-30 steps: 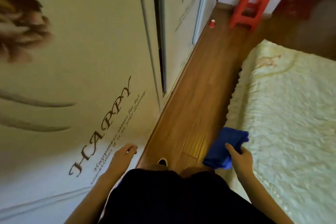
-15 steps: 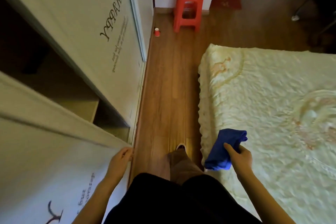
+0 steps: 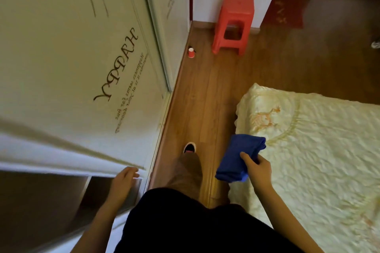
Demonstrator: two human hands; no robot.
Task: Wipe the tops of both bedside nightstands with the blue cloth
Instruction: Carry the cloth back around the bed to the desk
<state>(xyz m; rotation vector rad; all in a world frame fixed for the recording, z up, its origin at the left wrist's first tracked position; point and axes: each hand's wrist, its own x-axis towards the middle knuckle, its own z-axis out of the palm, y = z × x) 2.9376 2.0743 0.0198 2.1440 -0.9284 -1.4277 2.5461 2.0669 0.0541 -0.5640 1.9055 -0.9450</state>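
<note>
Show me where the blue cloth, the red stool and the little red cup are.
blue cloth (image 3: 236,156), head view, middle of the folded fabric above the thumb
red stool (image 3: 237,5), head view, its seat top
red cup (image 3: 191,53), head view, its side, on the floor by the wardrobe

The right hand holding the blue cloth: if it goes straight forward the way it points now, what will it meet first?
Probably the near corner of the bed. The right hand grips the blue cloth at the mattress edge and points forward, slightly leftward. Depth is unclear; held high enough, it passes over toward bare floor.
</note>
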